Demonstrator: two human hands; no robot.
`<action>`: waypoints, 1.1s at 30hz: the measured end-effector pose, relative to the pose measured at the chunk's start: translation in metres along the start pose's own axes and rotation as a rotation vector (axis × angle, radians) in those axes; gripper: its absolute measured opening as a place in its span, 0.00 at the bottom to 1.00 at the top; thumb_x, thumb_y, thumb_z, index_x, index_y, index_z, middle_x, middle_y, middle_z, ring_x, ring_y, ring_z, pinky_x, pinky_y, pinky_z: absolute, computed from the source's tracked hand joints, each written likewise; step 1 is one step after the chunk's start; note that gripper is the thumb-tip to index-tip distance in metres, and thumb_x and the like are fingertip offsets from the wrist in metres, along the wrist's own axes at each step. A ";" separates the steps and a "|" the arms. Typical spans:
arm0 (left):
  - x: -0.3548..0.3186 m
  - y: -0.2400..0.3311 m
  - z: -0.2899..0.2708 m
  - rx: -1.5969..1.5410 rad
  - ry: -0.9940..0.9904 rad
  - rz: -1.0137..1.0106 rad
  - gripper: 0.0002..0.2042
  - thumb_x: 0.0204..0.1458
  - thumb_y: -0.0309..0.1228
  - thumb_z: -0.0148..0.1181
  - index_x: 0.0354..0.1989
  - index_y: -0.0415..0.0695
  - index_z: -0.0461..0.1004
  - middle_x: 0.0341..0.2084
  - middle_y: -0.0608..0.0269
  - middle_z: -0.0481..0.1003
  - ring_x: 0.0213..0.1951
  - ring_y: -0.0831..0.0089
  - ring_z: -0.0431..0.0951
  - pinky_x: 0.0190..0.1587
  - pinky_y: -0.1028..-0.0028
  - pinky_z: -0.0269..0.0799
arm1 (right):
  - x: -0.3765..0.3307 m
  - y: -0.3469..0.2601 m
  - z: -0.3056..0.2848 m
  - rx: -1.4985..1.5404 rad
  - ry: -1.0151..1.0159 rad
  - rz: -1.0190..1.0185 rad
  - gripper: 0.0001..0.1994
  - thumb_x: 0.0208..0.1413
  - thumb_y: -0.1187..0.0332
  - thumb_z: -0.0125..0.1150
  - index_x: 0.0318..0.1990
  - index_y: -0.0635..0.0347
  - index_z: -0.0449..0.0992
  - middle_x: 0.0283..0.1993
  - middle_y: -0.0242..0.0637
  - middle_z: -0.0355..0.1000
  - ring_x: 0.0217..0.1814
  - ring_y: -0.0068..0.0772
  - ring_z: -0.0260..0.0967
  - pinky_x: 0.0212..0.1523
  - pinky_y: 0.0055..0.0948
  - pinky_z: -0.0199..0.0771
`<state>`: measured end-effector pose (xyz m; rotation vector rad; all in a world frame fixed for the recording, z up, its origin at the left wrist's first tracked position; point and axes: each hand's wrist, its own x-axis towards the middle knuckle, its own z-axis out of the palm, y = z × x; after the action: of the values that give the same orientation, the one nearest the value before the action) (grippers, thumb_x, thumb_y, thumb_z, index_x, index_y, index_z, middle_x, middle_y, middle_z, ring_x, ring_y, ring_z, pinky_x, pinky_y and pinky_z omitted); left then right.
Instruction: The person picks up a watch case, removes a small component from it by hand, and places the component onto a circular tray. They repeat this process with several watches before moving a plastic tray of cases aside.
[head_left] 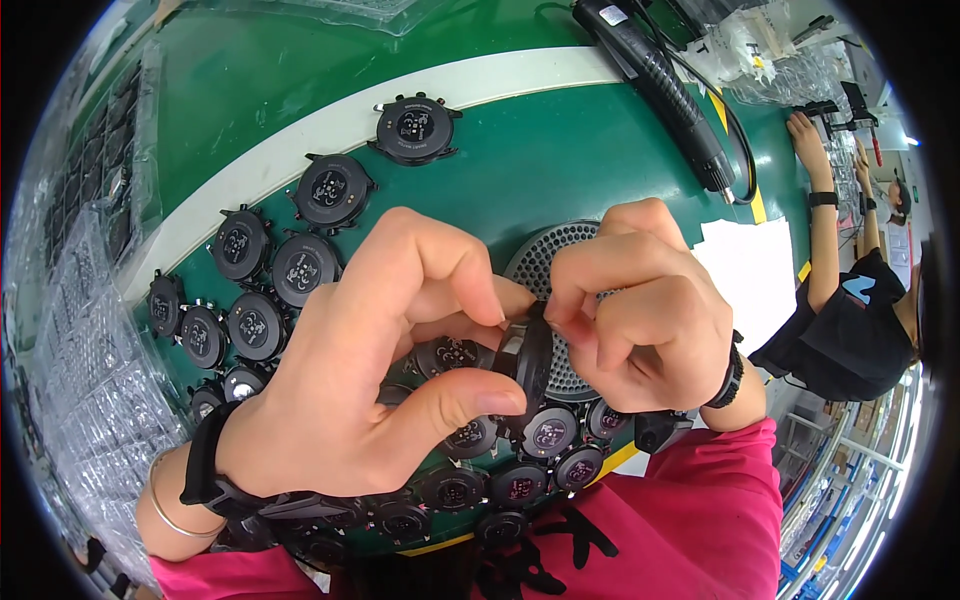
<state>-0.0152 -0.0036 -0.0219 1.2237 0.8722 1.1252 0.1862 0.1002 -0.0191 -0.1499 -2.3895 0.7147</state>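
My left hand (340, 390) holds a round black watch case (536, 368) on edge between thumb and fingers. At the upper edge of that case, my right hand (650, 310) is closed in a pinch, with thumb and forefinger pressed together. Whatever lies between those right fingertips is hidden. Behind the held case is a round grey disc with many holes (545, 245), partly covered by both hands. Several more black watch cases (415, 130) lie back side up on the green table (510, 140), around and beneath my left hand.
A black electric screwdriver (660, 100) with a cable lies at the far right. White paper sheets (750, 270) rest beside my right hand. Clear plastic trays (90, 400) line the left side. At the right, another person (850, 320) in black reaches toward a black stand.
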 end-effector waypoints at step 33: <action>0.002 0.005 -0.004 0.966 -0.146 0.183 0.34 0.32 0.18 0.69 0.52 0.42 0.62 0.48 0.50 0.65 0.48 0.51 0.68 0.50 0.61 0.67 | 0.004 0.016 0.003 -0.105 -0.038 0.061 0.11 0.41 0.86 0.52 0.34 0.65 0.72 0.38 0.46 0.69 0.33 0.37 0.68 0.35 0.29 0.70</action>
<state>-0.0189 -0.0007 -0.0175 2.1757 1.2629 0.7222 0.1799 0.1134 -0.0269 -0.2562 -2.4692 0.6257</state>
